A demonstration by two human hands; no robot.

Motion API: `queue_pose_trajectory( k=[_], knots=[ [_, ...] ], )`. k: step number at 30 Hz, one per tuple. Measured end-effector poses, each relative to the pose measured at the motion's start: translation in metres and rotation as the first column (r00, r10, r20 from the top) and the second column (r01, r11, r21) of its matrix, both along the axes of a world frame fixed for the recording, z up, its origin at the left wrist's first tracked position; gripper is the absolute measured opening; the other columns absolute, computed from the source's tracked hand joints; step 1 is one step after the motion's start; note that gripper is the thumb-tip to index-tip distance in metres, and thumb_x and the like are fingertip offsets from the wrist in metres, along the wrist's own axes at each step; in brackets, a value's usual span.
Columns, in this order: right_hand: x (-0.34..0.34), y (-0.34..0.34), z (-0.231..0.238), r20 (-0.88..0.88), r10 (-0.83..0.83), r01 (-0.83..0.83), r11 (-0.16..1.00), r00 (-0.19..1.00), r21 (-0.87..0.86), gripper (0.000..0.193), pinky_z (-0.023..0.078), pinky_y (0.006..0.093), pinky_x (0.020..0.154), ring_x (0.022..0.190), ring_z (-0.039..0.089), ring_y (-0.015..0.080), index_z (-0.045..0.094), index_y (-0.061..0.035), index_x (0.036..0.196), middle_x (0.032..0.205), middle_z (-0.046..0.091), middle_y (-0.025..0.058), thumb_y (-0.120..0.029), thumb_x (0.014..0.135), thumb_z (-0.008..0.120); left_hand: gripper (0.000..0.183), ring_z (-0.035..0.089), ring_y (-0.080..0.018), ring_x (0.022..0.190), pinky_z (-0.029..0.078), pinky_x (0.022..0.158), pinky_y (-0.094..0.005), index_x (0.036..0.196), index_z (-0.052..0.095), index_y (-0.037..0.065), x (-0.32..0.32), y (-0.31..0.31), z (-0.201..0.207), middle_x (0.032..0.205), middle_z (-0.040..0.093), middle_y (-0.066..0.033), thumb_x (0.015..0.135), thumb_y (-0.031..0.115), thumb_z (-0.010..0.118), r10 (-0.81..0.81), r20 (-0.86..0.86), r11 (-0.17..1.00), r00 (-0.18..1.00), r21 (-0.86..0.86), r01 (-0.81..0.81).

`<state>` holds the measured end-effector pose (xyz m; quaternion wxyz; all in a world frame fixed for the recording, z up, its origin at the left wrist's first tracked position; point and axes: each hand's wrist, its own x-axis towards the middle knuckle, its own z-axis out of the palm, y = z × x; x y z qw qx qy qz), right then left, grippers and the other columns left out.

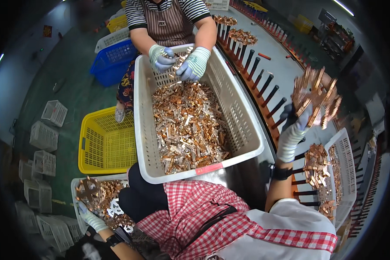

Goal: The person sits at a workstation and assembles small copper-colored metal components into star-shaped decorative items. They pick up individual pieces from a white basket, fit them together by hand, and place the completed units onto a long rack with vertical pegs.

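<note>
My right hand [295, 125], in a striped glove, is raised at the right with its fingers closed on a bunch of branching copper parts [318, 97]. It is beside the rack's dark pegs. At the lower left my left hand [91, 216], also gloved, grips the edge of a copper part [91, 193] over a white basket [79, 219] of similar pieces; its fingertips are partly hidden. In front of me a large white crate [145, 167] holds many small loose copper strips [188, 125].
Across the crate, another person's gloved hands [180, 63] hold small copper pieces. A yellow basket [89, 167] and a blue basket [102, 78] stand left of the crate. Upright pegs [264, 84] line the right side, some bearing copper stacks [317, 164]. White baskets [43, 134] lie along the left floor.
</note>
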<state>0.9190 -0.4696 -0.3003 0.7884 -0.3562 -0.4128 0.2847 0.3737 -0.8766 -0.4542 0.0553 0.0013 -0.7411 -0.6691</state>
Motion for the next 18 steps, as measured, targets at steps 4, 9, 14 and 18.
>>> queue_pose_trajectory(
  k=[4,9,14,18],
  knots=[
    [-0.032,-0.006,0.056,0.08,0.352,-0.353,0.935,0.933,0.002,0.045,0.045,0.0263,0.051,0.059,0.057,0.0148,0.056,-0.0014,0.109,0.079,0.062,0.0094,-0.043,0.092,0.052,0.06,0.048,-0.0114,0.058,0.039,0.049,-0.0264,0.121,0.056,0.0,-0.022,-0.063,-0.077,0.092,0.061,-0.0043,0.086,0.049,0.06,0.24,0.257,0.957,0.936,-0.223,-0.184],
    [-0.105,-0.034,0.101,-0.024,0.756,-0.753,0.649,0.655,-0.112,0.045,0.05,0.0267,0.052,0.067,0.063,0.0153,0.049,-0.0016,0.12,0.088,0.063,0.0087,-0.034,0.09,0.059,0.042,0.05,-0.0109,0.053,0.04,0.045,-0.026,0.105,0.06,0.002,-0.083,-0.12,-0.135,0.07,0.058,-0.0001,0.091,0.041,0.055,0.06,0.261,0.996,0.964,-0.084,-0.039],
    [-0.146,-0.017,0.106,0.029,0.911,-0.889,0.408,0.411,-0.209,0.053,0.049,0.025,0.044,0.062,0.064,0.0169,0.045,-0.0035,0.123,0.089,0.063,0.0082,-0.041,0.088,0.061,0.045,0.049,-0.0068,0.074,0.044,0.062,-0.0192,0.121,0.052,0.001,0.042,0.079,0.111,0.113,0.056,-0.0085,0.095,0.037,0.046,-0.532,-0.141,0.846,0.835,-0.043,0.532],
    [-0.173,-0.002,0.083,0.05,0.961,-0.923,0.276,0.273,-0.27,0.06,0.047,0.0261,0.048,0.057,0.06,0.0168,0.048,-0.0006,0.119,0.069,0.062,0.0099,-0.053,0.09,0.053,0.052,0.059,-0.0112,0.078,0.052,0.065,-0.0213,0.133,0.041,0.0,0.131,0.212,0.223,0.119,0.056,-0.0162,0.095,0.034,0.049,-0.822,-0.276,0.492,0.499,0.1,0.865]
  ],
)
